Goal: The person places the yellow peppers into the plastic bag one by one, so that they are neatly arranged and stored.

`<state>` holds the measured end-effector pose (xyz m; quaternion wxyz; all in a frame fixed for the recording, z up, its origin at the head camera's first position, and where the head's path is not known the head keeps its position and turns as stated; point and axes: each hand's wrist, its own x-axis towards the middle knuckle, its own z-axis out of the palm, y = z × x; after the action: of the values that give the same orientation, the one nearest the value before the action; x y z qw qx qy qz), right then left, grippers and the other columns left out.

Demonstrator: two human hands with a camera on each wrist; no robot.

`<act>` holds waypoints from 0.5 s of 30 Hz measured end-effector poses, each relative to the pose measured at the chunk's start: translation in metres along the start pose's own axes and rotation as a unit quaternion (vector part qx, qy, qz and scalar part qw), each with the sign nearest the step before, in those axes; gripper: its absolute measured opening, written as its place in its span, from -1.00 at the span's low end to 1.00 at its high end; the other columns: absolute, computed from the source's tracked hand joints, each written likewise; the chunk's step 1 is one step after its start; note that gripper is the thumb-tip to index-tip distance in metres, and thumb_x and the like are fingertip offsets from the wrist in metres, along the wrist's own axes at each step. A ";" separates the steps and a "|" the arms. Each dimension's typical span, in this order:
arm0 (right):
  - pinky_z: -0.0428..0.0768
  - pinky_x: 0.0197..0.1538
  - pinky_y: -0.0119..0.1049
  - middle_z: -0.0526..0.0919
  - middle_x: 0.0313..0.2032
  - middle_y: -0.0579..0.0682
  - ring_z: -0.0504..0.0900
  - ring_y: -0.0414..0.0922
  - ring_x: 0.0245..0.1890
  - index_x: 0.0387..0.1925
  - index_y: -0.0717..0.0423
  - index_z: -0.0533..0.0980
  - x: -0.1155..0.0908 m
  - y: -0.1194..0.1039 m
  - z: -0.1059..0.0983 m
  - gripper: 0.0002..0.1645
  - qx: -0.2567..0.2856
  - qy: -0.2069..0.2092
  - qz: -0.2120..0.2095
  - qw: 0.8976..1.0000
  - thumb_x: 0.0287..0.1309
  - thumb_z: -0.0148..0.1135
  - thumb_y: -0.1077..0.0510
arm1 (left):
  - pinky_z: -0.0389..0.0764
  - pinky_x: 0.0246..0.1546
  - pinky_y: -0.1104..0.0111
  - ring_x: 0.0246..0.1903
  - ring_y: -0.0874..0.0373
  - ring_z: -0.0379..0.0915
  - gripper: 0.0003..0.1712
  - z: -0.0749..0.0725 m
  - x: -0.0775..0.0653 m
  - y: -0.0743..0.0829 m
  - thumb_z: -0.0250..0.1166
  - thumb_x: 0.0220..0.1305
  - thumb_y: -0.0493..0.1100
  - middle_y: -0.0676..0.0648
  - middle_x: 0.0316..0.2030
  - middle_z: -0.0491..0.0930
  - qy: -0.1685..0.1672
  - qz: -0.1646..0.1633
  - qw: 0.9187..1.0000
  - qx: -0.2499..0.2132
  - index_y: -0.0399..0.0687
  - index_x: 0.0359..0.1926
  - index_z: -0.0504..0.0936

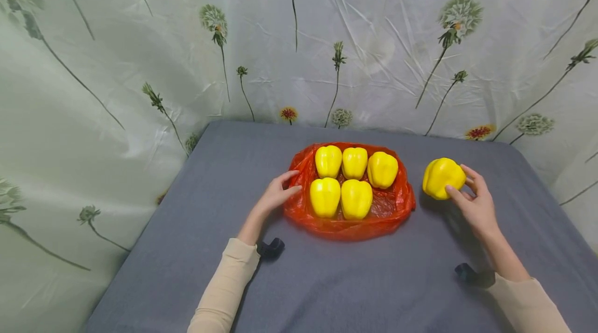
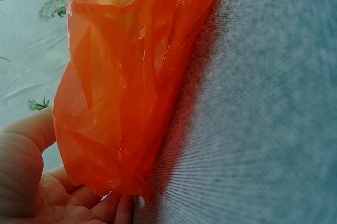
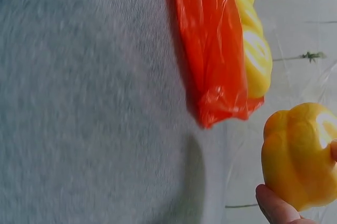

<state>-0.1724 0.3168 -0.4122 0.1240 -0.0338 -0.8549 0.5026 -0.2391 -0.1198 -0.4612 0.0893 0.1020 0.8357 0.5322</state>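
Note:
A yellow bell pepper is in my right hand, gripped between thumb and fingers. It hangs above the cloth to the right of a red plastic bag, with a shadow under it. Several more yellow bell peppers stand in two rows inside the bag, whose mouth is spread wide. At the bag's left rim my left hand touches the plastic, thumb and fingers apart. The left wrist view shows the red plastic covering parts of those fingers. Up close, the held pepper appears in the right wrist view.
Grey cloth covers the table. Behind it and on the left hangs a pale curtain printed with dandelions. Inside the bag, a bare patch of red plastic shows at the front right. Dark wrist cameras sit by both sleeves.

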 end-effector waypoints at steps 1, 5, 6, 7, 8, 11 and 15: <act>0.48 -0.29 -0.80 0.28 0.05 -0.20 0.45 -0.71 -0.33 0.42 -0.02 0.02 -0.001 -0.001 0.001 -0.23 0.005 -0.002 -0.006 1.000 0.26 0.09 0.15 | 0.52 0.14 0.10 0.08 -0.09 0.43 -0.38 0.000 0.000 0.000 0.19 0.25 -0.12 -0.23 0.23 0.41 -0.001 -0.001 1.000 -0.001 -0.11 0.31 0.31; 0.49 -0.28 -0.79 0.21 -0.03 -0.42 0.46 -0.72 -0.30 0.41 -0.02 0.04 -0.004 -0.004 0.008 -0.23 0.016 -0.008 -0.025 1.000 0.25 0.11 0.17 | 0.51 0.15 0.09 0.10 -0.09 0.41 -0.38 0.000 0.001 0.000 0.20 0.25 -0.12 -0.22 0.24 0.40 -0.001 0.000 1.000 -0.001 -0.10 0.31 0.31; 0.50 -0.29 -0.79 0.23 -0.02 -0.40 0.46 -0.71 -0.31 0.41 -0.03 0.06 -0.005 -0.004 0.010 -0.24 0.024 -0.007 -0.028 0.999 0.24 0.12 0.18 | 0.51 0.15 0.10 0.10 -0.09 0.41 -0.38 0.000 0.002 0.000 0.20 0.24 -0.12 -0.22 0.24 0.40 -0.002 0.000 1.000 -0.001 -0.10 0.31 0.31; 0.50 -0.28 -0.79 0.23 -0.01 -0.38 0.46 -0.71 -0.30 0.41 -0.03 0.06 -0.007 -0.006 0.012 -0.24 0.023 -0.009 -0.033 0.999 0.24 0.11 0.18 | 0.51 0.15 0.10 0.10 -0.09 0.41 -0.38 0.000 0.002 0.000 0.20 0.24 -0.12 -0.22 0.24 0.39 -0.002 0.000 1.000 -0.001 -0.10 0.31 0.31; 0.50 -0.28 -0.79 0.23 0.00 -0.36 0.46 -0.71 -0.29 0.41 -0.02 0.07 -0.008 -0.007 0.014 -0.25 0.022 -0.012 -0.038 0.999 0.24 0.12 0.18 | 0.51 0.15 0.09 0.11 -0.09 0.41 -0.38 0.000 0.002 0.000 0.20 0.24 -0.11 -0.22 0.24 0.39 -0.002 -0.001 1.000 -0.001 -0.10 0.31 0.31; 0.50 -0.26 -0.78 0.24 0.01 -0.35 0.45 -0.70 -0.25 0.40 0.00 0.07 -0.011 -0.011 0.020 -0.25 0.026 -0.024 -0.055 0.998 0.24 0.11 0.20 | 0.51 0.15 0.10 0.11 -0.09 0.40 -0.38 0.000 0.001 0.001 0.20 0.24 -0.10 -0.21 0.25 0.39 -0.002 -0.004 1.000 -0.001 -0.08 0.31 0.31; 0.51 -0.22 -0.77 0.23 -0.02 -0.45 0.46 -0.71 -0.21 0.40 0.07 0.07 -0.015 -0.016 0.030 -0.25 0.032 -0.045 -0.078 0.995 0.23 0.11 0.25 | 0.49 0.17 0.08 0.15 -0.09 0.38 -0.37 0.000 -0.001 0.001 0.20 0.24 -0.09 -0.19 0.27 0.36 -0.003 -0.007 1.000 0.007 -0.06 0.32 0.30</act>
<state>-0.1641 0.2803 -0.4145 0.1255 0.0591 -0.8432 0.5194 -0.2383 -0.1194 -0.4605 0.0947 0.0983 0.8397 0.5256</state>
